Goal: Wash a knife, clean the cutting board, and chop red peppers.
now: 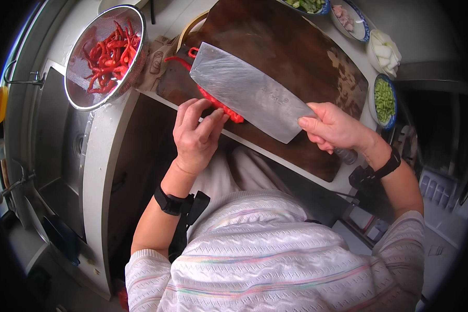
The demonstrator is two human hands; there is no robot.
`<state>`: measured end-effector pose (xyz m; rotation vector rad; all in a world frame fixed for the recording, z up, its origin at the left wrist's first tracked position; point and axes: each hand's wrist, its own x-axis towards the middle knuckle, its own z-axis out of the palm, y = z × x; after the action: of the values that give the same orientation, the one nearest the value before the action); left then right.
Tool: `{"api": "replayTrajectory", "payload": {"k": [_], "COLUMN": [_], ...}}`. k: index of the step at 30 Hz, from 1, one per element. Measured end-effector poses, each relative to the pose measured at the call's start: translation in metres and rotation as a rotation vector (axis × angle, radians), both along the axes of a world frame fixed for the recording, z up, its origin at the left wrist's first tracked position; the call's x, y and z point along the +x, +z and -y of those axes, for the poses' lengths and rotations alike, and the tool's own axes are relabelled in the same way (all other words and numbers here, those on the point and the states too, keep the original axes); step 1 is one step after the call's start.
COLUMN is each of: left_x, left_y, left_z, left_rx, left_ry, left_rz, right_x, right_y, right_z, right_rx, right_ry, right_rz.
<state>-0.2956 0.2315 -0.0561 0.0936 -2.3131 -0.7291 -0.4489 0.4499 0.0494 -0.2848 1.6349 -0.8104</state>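
My right hand (pixel 330 127) is wrapped round the handle of a broad cleaver (pixel 249 93). Its wide blade lies slantwise over the dark wooden cutting board (pixel 265 28) and points to the far left. Along the blade's near edge sits a row of cut red chili peppers (pixel 233 113), partly hidden under the steel. My left hand (pixel 196 130) has its fingers curled and pinched against these peppers, close to the blade. A long red chili (pixel 178 61) sticks out past the blade's far left end.
Left of the board stands a mesh strainer (pixel 77 73) holding whole red chilies (pixel 112 57). Beyond the counter's left side is a metal sink (pixel 62 135). Chopped green pieces (pixel 385 101), white slices (pixel 384 51), pink pieces (pixel 342 18) and other greens (pixel 309 5) sit in dishes along the right.
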Motion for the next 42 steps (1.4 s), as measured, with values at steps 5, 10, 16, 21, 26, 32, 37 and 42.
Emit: {"api": "replayTrajectory", "payload": {"k": [5, 10, 16, 21, 26, 32, 37, 42], "left_x": [0.001, 0.001, 0.001, 0.001, 0.001, -0.005, -0.016, -0.029], "left_y": [-0.001, -0.002, -0.004, -0.002, 0.002, 0.010, 0.018, 0.024], "left_z": [0.001, 0.001, 0.000, 0.000, -0.002, -0.001, 0.003, 0.014], "left_rx": [-0.012, -0.024, -0.018, -0.007, -0.044, -0.078, -0.136, -0.142], "left_ry": [-0.008, -0.006, -0.010, -0.018, -0.020, -0.058, -0.108, -0.176], "left_rz": [-0.005, -0.004, -0.018, -0.029, -0.008, 0.019, 0.029, 0.108], "right_x": [0.005, 0.001, 0.001, 0.019, 0.030, 0.028, 0.028, 0.038], "right_y": [-0.005, 0.001, -0.002, -0.015, -0.018, -0.004, -0.002, -0.012], "right_z": [0.004, 0.009, 0.021, 0.032, 0.030, -0.006, -0.051, -0.076], "right_rx": [0.012, 0.024, 0.044, 0.021, -0.083, -0.219, -0.160, -0.031], "right_ry": [-0.015, 0.044, 0.072, 0.075, 0.065, -0.015, -0.289, -0.460], "right_rz": [-0.004, -0.051, -0.070, -0.247, -0.449, -0.656, -0.642, -0.584]}}
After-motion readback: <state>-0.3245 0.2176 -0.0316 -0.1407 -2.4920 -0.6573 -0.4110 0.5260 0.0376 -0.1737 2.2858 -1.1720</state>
